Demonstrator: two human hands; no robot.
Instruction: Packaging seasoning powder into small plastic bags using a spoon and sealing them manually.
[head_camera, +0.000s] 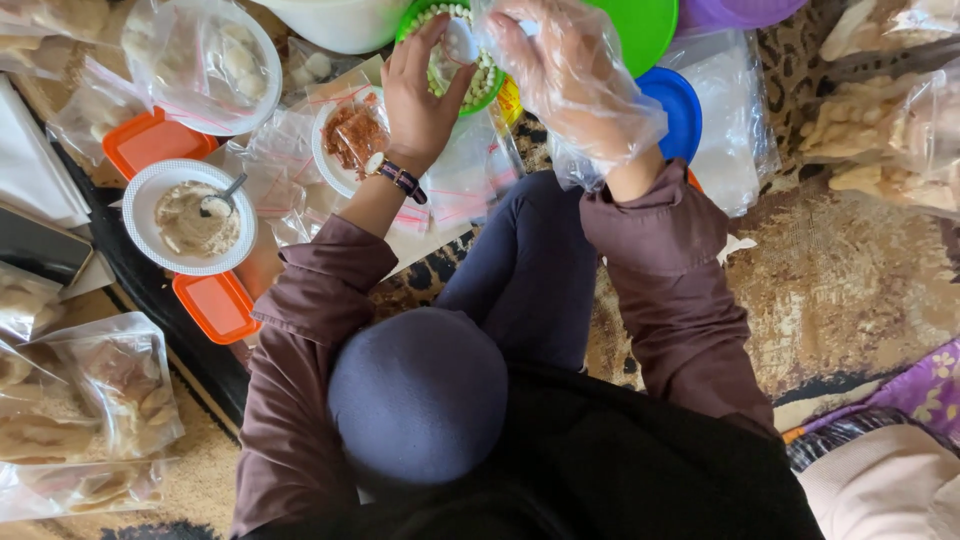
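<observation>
2 hands (425, 90) pinch 1 pale, round dumpling (461, 42).

Floor covered by patterned carpet (850, 280), brown and beige, worn-looking, with darker animal-print patches near the upper right. Purple floral cloth (925, 385) at the right edge, lying on the carpet. Dark mat or tray edge (150, 300) runs diagonally at left. No walls, windows or furniture in view. Light is soft, even and daylight-like; shadows faint.
</observation>
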